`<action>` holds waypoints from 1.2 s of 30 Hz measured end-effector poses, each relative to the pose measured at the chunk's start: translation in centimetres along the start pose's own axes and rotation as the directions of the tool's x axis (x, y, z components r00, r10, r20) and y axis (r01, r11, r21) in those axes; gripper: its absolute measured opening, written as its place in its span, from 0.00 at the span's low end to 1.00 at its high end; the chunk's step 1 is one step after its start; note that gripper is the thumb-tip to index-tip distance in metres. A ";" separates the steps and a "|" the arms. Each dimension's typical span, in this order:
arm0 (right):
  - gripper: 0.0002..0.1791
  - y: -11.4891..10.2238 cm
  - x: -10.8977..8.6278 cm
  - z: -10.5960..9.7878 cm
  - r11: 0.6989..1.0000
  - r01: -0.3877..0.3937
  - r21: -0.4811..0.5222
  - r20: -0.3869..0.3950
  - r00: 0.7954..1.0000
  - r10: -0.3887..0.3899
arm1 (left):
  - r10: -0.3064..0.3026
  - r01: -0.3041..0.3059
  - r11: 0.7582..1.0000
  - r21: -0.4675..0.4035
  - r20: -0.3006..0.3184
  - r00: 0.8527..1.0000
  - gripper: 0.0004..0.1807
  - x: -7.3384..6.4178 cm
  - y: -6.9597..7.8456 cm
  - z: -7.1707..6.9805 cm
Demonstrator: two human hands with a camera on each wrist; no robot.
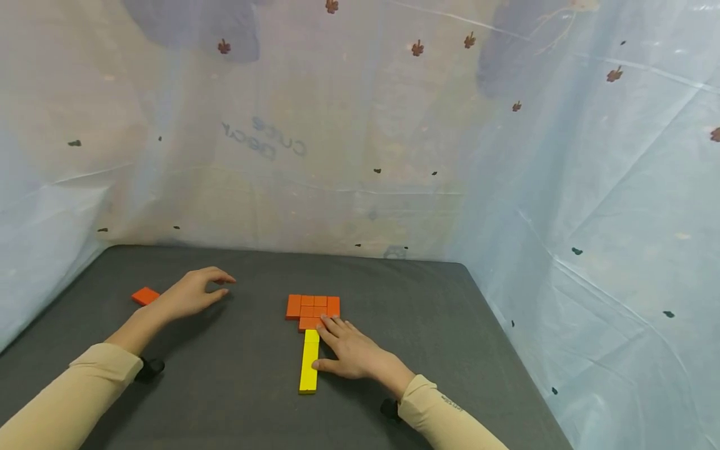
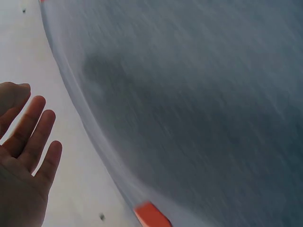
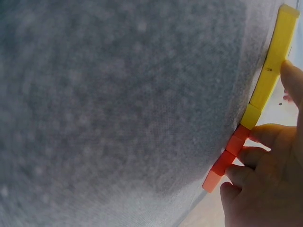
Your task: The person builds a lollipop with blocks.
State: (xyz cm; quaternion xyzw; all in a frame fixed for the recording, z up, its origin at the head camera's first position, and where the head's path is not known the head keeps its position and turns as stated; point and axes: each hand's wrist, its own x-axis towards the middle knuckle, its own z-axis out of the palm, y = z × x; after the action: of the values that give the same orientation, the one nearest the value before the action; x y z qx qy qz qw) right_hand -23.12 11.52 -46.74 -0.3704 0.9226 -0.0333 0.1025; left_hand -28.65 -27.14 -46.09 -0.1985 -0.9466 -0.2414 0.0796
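Observation:
Several orange blocks [image 1: 294,306] lie fitted together flat on the dark table. A yellow strip [image 1: 307,375] runs from their near side toward me; in the right wrist view it is a long yellow block [image 3: 276,56] plus a short yellow block [image 3: 251,116]. My right hand [image 1: 354,350] rests along their right side, fingertips touching the orange blocks and thumb against the long yellow one. To the left, my left hand [image 1: 188,294] hovers over the table, holding nothing, its fingers loosely extended. Partly hidden behind that wrist is a loose orange block [image 1: 145,295].
The grey cloth-covered table [image 1: 242,400] has its far edge close to a translucent plastic sheet [image 1: 337,219], which also hangs along the sides. Dark bands with small devices circle both wrists.

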 end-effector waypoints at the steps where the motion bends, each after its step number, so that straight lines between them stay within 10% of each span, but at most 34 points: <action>1: 0.45 0.0 0.0 0.0 1.000 -0.001 0.001 -0.001 1.000 0.001 | -0.010 0.010 1.000 0.005 -0.004 1.000 0.17 -0.4 -0.3 -0.3; 36: 0.45 0.0 -0.1 0.1 1.000 -0.007 0.014 0.002 1.000 0.007 | -0.152 0.153 0.973 0.175 -0.022 0.988 0.17 -7.0 -10.0 -5.3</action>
State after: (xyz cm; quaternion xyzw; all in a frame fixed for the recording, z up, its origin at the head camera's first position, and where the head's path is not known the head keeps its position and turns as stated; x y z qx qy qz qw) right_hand -23.05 11.55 -46.80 -0.3667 0.9234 -0.0389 0.1063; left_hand -26.17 -40.18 -47.44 -0.1164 -0.9763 -0.1629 0.0823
